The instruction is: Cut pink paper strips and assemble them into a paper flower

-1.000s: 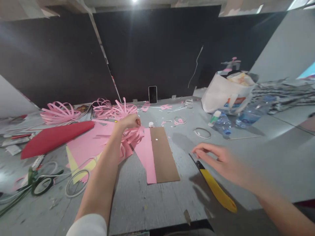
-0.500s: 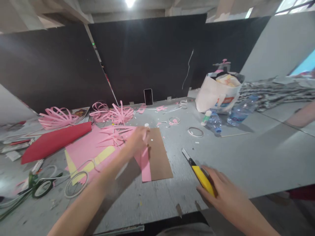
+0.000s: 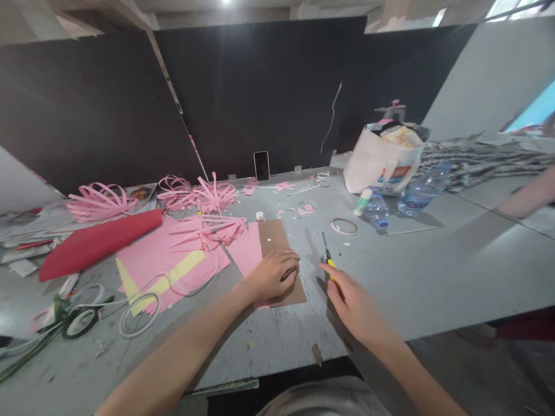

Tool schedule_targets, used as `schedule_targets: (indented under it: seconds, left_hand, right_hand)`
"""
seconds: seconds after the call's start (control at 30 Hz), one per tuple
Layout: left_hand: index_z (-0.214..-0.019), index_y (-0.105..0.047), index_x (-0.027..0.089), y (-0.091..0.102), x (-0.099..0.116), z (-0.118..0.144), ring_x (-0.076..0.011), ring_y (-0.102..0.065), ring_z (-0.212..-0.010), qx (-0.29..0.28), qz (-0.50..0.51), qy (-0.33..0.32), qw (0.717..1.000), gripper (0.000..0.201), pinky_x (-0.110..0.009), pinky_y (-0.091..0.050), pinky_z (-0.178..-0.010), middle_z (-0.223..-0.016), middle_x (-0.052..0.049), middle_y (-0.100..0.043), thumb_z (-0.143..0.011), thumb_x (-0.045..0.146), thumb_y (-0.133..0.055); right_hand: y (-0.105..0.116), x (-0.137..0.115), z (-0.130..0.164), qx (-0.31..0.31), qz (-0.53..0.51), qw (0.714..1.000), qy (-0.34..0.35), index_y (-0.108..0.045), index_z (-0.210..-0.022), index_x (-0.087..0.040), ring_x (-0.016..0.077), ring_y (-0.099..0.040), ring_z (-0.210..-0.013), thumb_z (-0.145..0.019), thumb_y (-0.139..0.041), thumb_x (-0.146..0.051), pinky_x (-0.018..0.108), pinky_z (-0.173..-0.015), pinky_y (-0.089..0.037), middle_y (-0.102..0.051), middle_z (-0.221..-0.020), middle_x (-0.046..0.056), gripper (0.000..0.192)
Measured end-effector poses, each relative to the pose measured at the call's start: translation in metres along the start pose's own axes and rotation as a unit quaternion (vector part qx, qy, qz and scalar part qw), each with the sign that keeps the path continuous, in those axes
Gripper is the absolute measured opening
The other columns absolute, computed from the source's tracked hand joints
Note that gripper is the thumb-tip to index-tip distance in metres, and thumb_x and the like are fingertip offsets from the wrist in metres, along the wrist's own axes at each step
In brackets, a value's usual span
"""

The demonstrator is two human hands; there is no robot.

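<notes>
My right hand [image 3: 353,300] grips the yellow knife [image 3: 328,261], blade out, just right of the brown card [image 3: 277,242]. My left hand [image 3: 273,274] presses flat on the card's near end. Risk: blade slips toward those fingers, or card shifts on the surface [image 3: 433,271].

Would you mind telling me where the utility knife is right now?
The utility knife is in the right hand, just right of the brown cardboard that the left hand presses down.
</notes>
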State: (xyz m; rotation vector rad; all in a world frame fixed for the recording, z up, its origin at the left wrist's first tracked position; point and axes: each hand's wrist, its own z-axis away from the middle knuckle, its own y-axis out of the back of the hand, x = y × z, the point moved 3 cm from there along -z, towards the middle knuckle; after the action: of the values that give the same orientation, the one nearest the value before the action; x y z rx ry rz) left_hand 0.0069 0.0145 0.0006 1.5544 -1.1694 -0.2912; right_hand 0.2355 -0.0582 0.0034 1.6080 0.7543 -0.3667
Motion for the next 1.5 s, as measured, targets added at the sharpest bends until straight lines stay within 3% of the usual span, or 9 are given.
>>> schedule_targets:
  seconds: [0.2, 0.6, 0.93, 1.23, 1.33, 1.5]
  left_hand:
    - [-0.11, -0.07, 0.021, 0.001, 0.003, 0.0, -0.0279, -0.065, -0.125, -0.001, -0.004, 0.005, 1.0, 0.016, -0.046, -0.052, -0.113, -0.125, -0.013, -0.074, -0.098, 0.02, -0.059]
    - [-0.107, -0.063, 0.021, 0.0, 0.002, -0.001, -0.0271, -0.064, -0.121, 0.013, 0.013, 0.002, 1.0, 0.01, -0.043, -0.05, -0.113, -0.121, -0.012, -0.071, -0.099, 0.021, -0.057]
    - [-0.099, -0.058, 0.022, 0.004, 0.006, -0.003, -0.0272, -0.063, -0.116, 0.016, -0.007, 0.001, 1.0, 0.002, -0.045, -0.049, -0.108, -0.118, -0.011, -0.068, -0.099, 0.02, -0.057]
    - [-0.098, -0.058, 0.021, 0.015, 0.003, 0.001, -0.0252, -0.059, -0.099, 0.082, 0.054, -0.001, 0.995, 0.007, -0.044, -0.052, -0.095, -0.099, -0.007, -0.062, -0.101, 0.023, -0.053]
    - [-0.095, -0.061, 0.021, 0.017, -0.002, 0.004, -0.024, -0.06, -0.096, 0.112, 0.087, -0.011, 0.99, 0.017, -0.047, -0.052, -0.101, -0.097, -0.007, -0.061, -0.105, 0.027, -0.048]
    - [-0.08, -0.054, 0.021, 0.023, -0.005, 0.008, -0.0232, -0.058, -0.092, 0.183, 0.125, -0.03, 0.975, 0.037, -0.047, -0.052, -0.099, -0.093, -0.008, -0.058, -0.11, 0.035, -0.039]
  right_hand:
    - [-0.019, 0.001, -0.017, -0.004, 0.005, 1.0, 0.016, -0.063, -0.149, -0.027, 0.0304, -0.073, -0.107, -0.111, -0.038, -0.036, 0.048, -0.094, -0.057, -0.074, -0.119, 0.014, 0.046]
    - [-0.02, -0.005, -0.017, -0.011, 0.064, 0.997, 0.028, -0.066, -0.145, -0.025, 0.0279, -0.068, -0.091, -0.108, -0.041, -0.033, 0.043, -0.083, -0.054, -0.07, -0.099, 0.009, 0.046]
    - [-0.023, -0.002, -0.016, -0.012, 0.088, 0.995, 0.042, -0.064, -0.147, -0.026, 0.0289, -0.069, -0.098, -0.108, -0.041, -0.031, 0.043, -0.087, -0.054, -0.071, -0.106, 0.011, 0.045]
    - [-0.026, 0.001, -0.016, -0.011, 0.105, 0.993, 0.05, -0.065, -0.146, -0.025, 0.0308, -0.07, -0.103, -0.108, -0.042, -0.028, 0.044, -0.087, -0.053, -0.071, -0.11, 0.012, 0.045]
    - [-0.025, -0.001, -0.017, -0.02, 0.115, 0.992, 0.043, -0.064, -0.147, -0.024, 0.031, -0.069, -0.1, -0.107, -0.043, -0.029, 0.045, -0.087, -0.053, -0.07, -0.108, 0.011, 0.045]
    - [-0.023, -0.005, -0.016, -0.021, 0.111, 0.993, 0.032, -0.064, -0.145, -0.025, 0.0303, -0.07, -0.098, -0.106, -0.047, -0.031, 0.043, -0.087, -0.054, -0.069, -0.107, 0.011, 0.043]
